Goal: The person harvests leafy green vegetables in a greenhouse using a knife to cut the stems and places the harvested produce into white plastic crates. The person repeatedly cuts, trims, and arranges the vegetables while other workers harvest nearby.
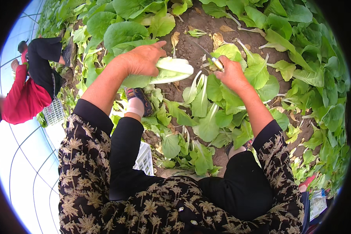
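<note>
My left hand [143, 60] holds a trimmed head of leafy greens [177, 71] from above, its index finger stretched out past the plant. The head lies on its side, with its pale stem end pointing right; its leafy end is partly hidden under my palm. My right hand [232, 73] grips the handle of a knife [216, 62]. The narrow, slightly curved blade points up and left over the soil, apart from the head. Below my right hand lie loose green leaves [209, 122] with white stalks.
Standing leafy plants [125, 33] grow ahead, with more along the right [307, 58]. Bare soil [190, 23] shows between them, with dry leaves on it. A white plastic crate [144, 159] is beside my left leg. On the left, a person in red [32, 96] sits by another crate [54, 112].
</note>
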### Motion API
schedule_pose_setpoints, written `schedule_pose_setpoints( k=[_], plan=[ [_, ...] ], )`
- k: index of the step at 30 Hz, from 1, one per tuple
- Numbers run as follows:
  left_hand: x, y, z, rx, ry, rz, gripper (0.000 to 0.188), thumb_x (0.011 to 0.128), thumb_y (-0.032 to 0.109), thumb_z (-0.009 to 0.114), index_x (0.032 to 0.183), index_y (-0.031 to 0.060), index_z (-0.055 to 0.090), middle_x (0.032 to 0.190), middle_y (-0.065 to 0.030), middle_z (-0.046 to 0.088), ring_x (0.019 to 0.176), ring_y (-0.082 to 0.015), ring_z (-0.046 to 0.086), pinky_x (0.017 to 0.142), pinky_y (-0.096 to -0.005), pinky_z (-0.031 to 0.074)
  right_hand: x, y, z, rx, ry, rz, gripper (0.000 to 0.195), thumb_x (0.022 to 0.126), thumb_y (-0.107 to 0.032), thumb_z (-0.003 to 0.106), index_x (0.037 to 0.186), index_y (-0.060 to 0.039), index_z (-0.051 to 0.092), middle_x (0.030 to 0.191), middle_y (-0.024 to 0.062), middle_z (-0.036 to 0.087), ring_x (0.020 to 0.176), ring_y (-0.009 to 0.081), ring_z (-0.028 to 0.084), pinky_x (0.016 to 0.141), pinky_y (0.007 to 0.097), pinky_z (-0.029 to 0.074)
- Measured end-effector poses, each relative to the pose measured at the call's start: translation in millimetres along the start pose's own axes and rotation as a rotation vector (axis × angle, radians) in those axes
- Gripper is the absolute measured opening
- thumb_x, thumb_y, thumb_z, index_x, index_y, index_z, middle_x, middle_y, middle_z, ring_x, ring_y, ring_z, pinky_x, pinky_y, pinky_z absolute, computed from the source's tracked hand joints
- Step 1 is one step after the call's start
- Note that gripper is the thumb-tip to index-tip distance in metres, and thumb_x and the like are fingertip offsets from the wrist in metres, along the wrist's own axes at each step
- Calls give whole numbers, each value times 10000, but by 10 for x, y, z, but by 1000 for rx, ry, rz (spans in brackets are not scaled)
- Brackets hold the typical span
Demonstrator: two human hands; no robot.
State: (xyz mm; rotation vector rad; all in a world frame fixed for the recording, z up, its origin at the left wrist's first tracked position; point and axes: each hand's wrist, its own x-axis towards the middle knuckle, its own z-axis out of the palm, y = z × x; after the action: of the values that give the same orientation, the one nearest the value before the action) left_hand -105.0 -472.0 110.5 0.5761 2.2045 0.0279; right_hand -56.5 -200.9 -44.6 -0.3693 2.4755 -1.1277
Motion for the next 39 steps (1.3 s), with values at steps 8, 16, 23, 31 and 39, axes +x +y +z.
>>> schedule_pose_setpoints(
  k=[8,16,23,31,39],
  plan=[
    [73,-465,146,300,-139,-401,538,667,134,644,1204,102,628,1544,-250,143,1108,-368,598,974,-407,470,297,-508,313,281,-129,-79,724,829,-153,667,1459,-301,341,1085,187,662,904,345,658,866,385,507],
    [-37,-575,342,291,-23,-421,398,727,124,587,1111,51,664,1471,-297,283,1090,-356,609,943,-400,487,766,-839,701,207,-165,-81,702,819,-149,664,1440,-296,372,1072,221,652,929,403,640,865,433,516],
    [-119,-700,535,268,95,-401,357,661,96,618,1008,41,679,1480,-270,282,1028,-355,635,911,-415,501,996,-797,1093,180,-61,-53,649,788,-124,653,1399,-209,450,1024,215,657,948,385,633,878,433,503],
    [98,-873,56,361,-168,-440,446,703,95,639,1144,35,670,1566,-201,118,1133,-315,596,944,-377,491,1086,-1048,1191,189,-116,64,695,782,-146,681,1423,-200,418,1169,199,625,1003,372,623,932,393,485],
    [157,-1124,65,322,-98,-375,407,672,103,662,1066,-2,676,1369,-212,441,1088,-343,599,919,-386,503,1142,-990,1325,277,-88,92,693,815,-82,668,1442,-200,399,1080,156,667,809,249,655,754,342,533]
  ],
)
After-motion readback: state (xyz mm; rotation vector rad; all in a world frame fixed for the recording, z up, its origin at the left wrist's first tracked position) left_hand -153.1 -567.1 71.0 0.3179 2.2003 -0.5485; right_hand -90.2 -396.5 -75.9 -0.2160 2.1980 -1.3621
